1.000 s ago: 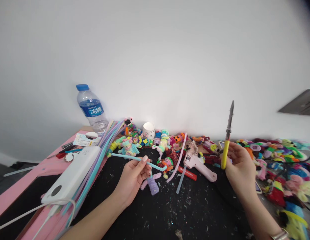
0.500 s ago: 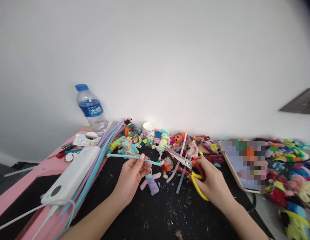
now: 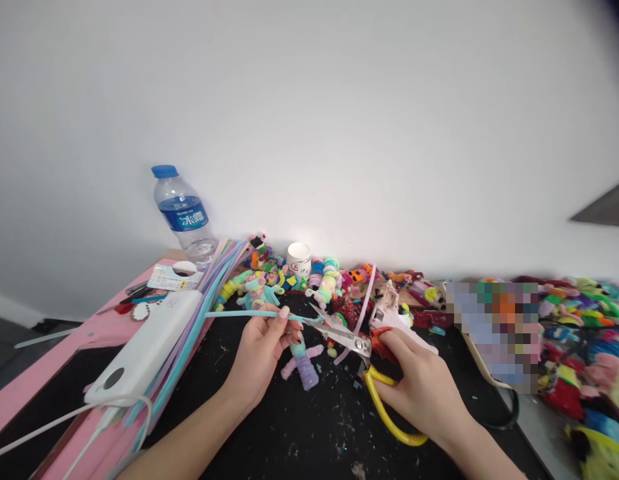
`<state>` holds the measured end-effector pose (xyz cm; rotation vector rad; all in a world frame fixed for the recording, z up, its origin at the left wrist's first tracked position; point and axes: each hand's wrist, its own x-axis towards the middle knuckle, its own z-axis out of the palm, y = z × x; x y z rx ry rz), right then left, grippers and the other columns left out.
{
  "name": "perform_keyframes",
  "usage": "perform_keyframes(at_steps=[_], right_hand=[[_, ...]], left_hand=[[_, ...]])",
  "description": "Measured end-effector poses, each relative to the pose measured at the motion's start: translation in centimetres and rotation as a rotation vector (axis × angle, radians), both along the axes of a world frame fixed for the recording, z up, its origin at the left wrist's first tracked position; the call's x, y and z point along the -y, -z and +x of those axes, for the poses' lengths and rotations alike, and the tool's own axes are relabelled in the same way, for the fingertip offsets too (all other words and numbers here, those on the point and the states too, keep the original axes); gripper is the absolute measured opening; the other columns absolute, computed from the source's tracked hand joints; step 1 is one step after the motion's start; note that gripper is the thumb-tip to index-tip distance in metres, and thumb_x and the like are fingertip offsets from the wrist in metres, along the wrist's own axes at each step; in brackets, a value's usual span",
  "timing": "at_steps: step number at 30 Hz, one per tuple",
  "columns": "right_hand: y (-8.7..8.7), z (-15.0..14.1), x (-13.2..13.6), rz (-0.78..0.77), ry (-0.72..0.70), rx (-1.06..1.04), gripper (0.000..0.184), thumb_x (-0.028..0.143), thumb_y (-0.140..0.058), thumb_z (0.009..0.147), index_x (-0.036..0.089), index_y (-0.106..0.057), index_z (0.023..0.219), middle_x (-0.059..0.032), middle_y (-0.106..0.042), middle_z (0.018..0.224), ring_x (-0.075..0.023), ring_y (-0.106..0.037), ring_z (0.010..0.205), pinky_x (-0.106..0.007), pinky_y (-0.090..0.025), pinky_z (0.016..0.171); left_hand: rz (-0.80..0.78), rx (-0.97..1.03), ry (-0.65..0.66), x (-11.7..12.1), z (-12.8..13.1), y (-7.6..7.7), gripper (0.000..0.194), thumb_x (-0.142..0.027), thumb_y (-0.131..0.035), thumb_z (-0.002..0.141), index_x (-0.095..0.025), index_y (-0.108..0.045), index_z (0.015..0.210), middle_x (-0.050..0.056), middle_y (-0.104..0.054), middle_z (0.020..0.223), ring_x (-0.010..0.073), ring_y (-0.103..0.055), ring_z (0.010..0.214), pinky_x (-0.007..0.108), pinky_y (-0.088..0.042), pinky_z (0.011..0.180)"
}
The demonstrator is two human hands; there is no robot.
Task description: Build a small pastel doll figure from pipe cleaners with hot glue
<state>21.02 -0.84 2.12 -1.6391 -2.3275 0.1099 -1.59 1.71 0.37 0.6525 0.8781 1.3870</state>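
Between thumb and fingers, my left hand pinches a light blue pipe cleaner that lies nearly level. My right hand is closed on scissors with one yellow and one red handle. Their blades are parted around the right end of the pipe cleaner; whether they touch it I cannot tell. Just below my left fingers lies a small purple and teal pipe-cleaner doll on the black mat. A pale pink strip stands behind the blades, and a white glue gun lies partly hidden behind my right hand.
A bundle of pastel pipe cleaners and a white power bank with a cable lie at left. A water bottle and paper cup stand by the wall. Colourful dolls and a phone are at right.
The scissors have moved left and down, their blades opening wider around the pipe cleaner's end. My left hand stays nearly in place, and the pipe cleaner has shifted slightly left.
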Motion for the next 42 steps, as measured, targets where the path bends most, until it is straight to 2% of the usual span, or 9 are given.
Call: perform_keyframes(at_steps=[8, 19, 27, 42], right_hand=[[0.28, -0.07, -0.22, 0.065, -0.022, -0.028, 0.025, 0.025, -0.063, 0.066, 0.021, -0.052, 0.088, -0.005, -0.063, 0.094, -0.0217, -0.062, 0.077, -0.028, -0.046, 0.059], [0.28, -0.09, -0.27, -0.03, -0.037, -0.11, 0.022, 0.024, -0.063, 0.067, 0.021, -0.053, 0.086, -0.0019, -0.061, 0.081, -0.0191, -0.057, 0.071, -0.027, -0.042, 0.06], [0.16, -0.18, -0.15, -0.071, -0.045, -0.124, 0.015, 0.024, -0.062, 0.067, 0.02, -0.051, 0.077, -0.0011, -0.057, 0.073, -0.0179, -0.053, 0.066, -0.026, -0.038, 0.056], [0.16, -0.25, -0.17, -0.085, -0.043, -0.1, 0.017, 0.025, -0.063, 0.068, 0.02, -0.048, 0.073, -0.0003, -0.055, 0.071, -0.0163, -0.051, 0.062, -0.024, -0.036, 0.054]], left_hand=[[-0.088, 0.136, 0.044, 0.01, 0.03, -0.09, 0.017, -0.024, -0.065, 0.076, -0.015, -0.051, 0.07, -0.002, -0.059, 0.061, 0.0071, -0.054, 0.056, 0.018, -0.048, 0.057], [-0.14, 0.264, 0.115, -0.14, -0.19, 0.3, 0.015, -0.018, -0.062, 0.079, -0.016, -0.049, 0.072, -0.002, -0.056, 0.06, 0.0072, -0.054, 0.054, 0.02, -0.05, 0.055], [-0.141, 0.267, 0.133, -0.04, -0.19, 0.36, 0.014, -0.018, -0.06, 0.081, -0.016, -0.049, 0.072, -0.002, -0.056, 0.06, 0.0073, -0.054, 0.055, 0.019, -0.05, 0.055], [-0.148, 0.263, 0.125, -0.05, -0.22, 0.27, 0.012, -0.016, -0.058, 0.081, -0.016, -0.049, 0.074, -0.001, -0.057, 0.062, 0.0077, -0.055, 0.057, 0.019, -0.051, 0.057]])
